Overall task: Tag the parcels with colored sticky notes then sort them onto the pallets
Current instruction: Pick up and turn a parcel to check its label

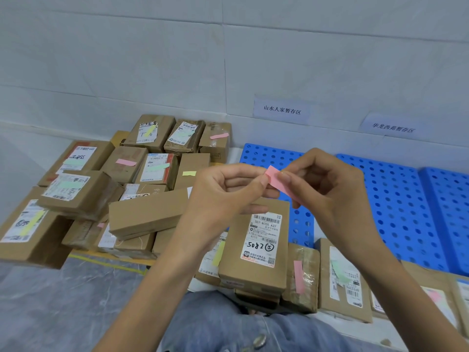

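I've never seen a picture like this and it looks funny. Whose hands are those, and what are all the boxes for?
The camera sits on a person's head and looks down, so you see what they see. There is no machine, just two hands. The left hand and the right hand pinch a pink sticky note between them. Just below is a brown box with a white label and no note showing on it. Many of the piled boxes on the left already wear pink, green or yellow notes. The blue pallets with holes lie on the right, under two paper signs.
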`<state>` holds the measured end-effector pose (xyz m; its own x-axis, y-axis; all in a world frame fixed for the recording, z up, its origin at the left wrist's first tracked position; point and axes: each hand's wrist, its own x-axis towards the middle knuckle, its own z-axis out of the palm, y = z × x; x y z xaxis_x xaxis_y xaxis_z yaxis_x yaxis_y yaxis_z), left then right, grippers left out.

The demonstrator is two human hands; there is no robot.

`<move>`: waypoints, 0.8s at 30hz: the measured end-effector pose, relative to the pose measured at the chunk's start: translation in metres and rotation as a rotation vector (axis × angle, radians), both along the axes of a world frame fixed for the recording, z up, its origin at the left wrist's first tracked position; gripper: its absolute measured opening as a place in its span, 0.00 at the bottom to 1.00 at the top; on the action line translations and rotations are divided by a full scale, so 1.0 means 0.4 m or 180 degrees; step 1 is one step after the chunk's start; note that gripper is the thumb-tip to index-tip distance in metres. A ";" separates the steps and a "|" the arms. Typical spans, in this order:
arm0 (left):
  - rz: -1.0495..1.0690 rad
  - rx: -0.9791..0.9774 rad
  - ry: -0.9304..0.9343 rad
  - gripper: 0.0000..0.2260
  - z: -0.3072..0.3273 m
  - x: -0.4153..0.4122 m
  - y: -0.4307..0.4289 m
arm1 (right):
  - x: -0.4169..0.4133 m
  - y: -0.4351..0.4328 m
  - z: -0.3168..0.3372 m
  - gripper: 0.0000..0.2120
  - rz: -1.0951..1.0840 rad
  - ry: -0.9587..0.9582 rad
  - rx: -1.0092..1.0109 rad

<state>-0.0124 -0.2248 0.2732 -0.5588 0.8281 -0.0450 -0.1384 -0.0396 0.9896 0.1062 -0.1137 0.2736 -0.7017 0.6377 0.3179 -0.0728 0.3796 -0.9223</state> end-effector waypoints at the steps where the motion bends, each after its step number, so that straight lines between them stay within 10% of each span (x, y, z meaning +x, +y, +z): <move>1: -0.0016 0.0006 -0.0013 0.05 0.001 -0.001 -0.002 | 0.000 0.002 0.001 0.05 -0.0009 0.0001 0.0017; 5: -0.0114 0.0002 -0.0183 0.06 0.007 -0.005 -0.007 | 0.001 -0.002 -0.007 0.04 -0.0164 0.0010 0.0228; 10: -0.0008 0.0068 -0.0234 0.06 0.000 0.006 -0.006 | -0.009 -0.011 -0.025 0.05 -0.0906 -0.0100 0.2180; 24: 0.0374 0.0339 0.0315 0.07 -0.022 0.029 0.004 | -0.016 -0.024 -0.014 0.02 -0.0398 -0.0396 0.0980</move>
